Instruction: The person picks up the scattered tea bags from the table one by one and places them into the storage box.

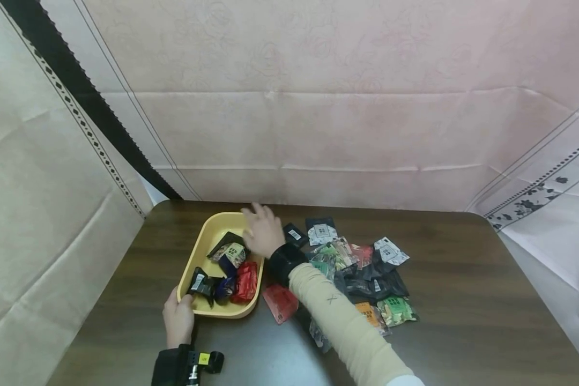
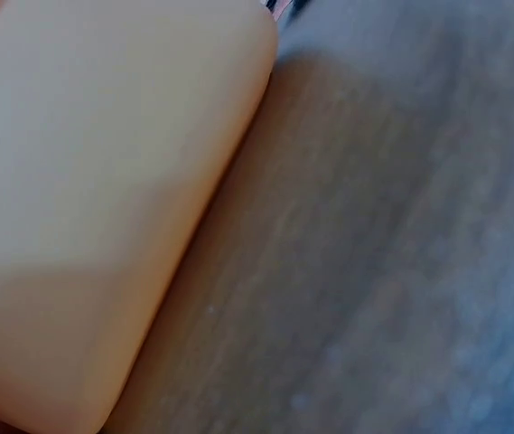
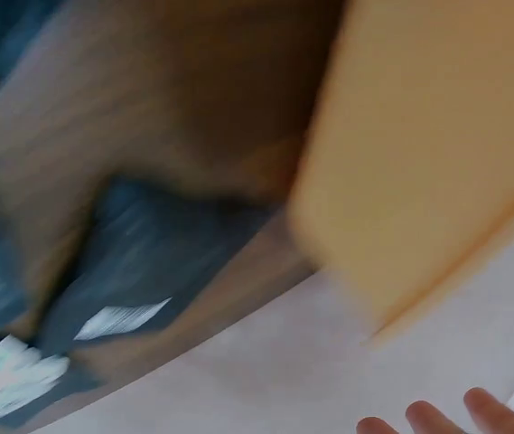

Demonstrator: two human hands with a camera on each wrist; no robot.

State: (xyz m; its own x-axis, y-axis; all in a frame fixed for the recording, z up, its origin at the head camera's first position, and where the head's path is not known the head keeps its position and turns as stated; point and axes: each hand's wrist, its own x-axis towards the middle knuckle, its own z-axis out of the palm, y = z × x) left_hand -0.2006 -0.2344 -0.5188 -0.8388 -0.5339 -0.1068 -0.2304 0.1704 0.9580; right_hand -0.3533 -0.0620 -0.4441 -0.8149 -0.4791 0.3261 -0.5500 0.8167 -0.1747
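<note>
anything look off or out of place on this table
Nothing looks damaged or spilled. The one oddity is a red packet lying alone between the yellow tray and the loose pile of packets. The left hand holds the tray's near corner; the right hand hovers open over its far edge.

Tray (image 1: 207,233): pale yellow, plain.
Worktop (image 1: 463,300): dark brown wood grain.
Packets in tray (image 1: 246,281): red, black, dark blue, one with a green-and-white label.
Packets on worktop (image 1: 373,284): mostly black, some with white labels; also green, orange, red.
Sleeve (image 1: 347,327): cream, marked with a small dark cross.
Backdrop (image 1: 318,107): pale pink, faint rose pattern.
</note>
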